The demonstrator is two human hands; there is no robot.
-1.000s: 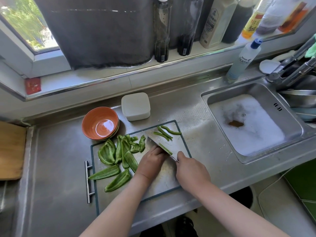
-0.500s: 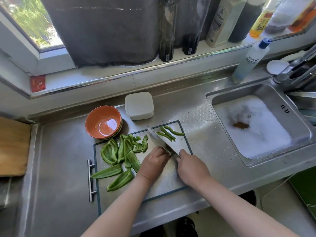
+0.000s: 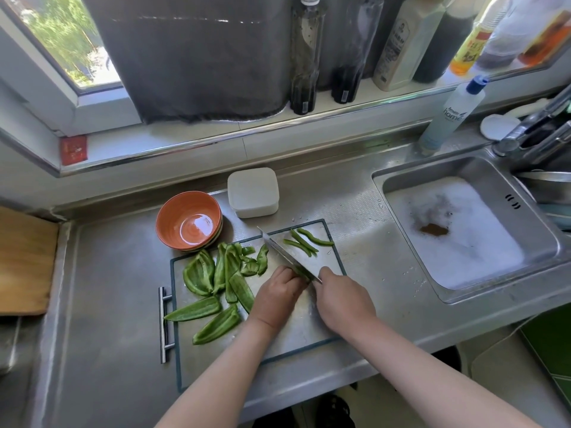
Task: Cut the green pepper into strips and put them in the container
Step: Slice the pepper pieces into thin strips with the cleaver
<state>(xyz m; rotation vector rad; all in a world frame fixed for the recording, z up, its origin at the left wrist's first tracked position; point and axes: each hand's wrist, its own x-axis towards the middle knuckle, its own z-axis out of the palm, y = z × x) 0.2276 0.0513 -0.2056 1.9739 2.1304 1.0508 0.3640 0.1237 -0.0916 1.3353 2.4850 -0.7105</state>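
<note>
The right hand (image 3: 343,299), gripping the knife (image 3: 282,253) (tip toward 11 o'clock), should slice thin beside the left hand (image 3: 279,296) curled on the pepper (image 3: 299,270).

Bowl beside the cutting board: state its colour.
The bowl is orange, with a glossy inside; the head view, the only view, shows it.

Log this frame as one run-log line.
phase: slicing | right hand: grips knife | left hand: holds pepper piece | cut strips: three on cutting board | container: lid on
</note>
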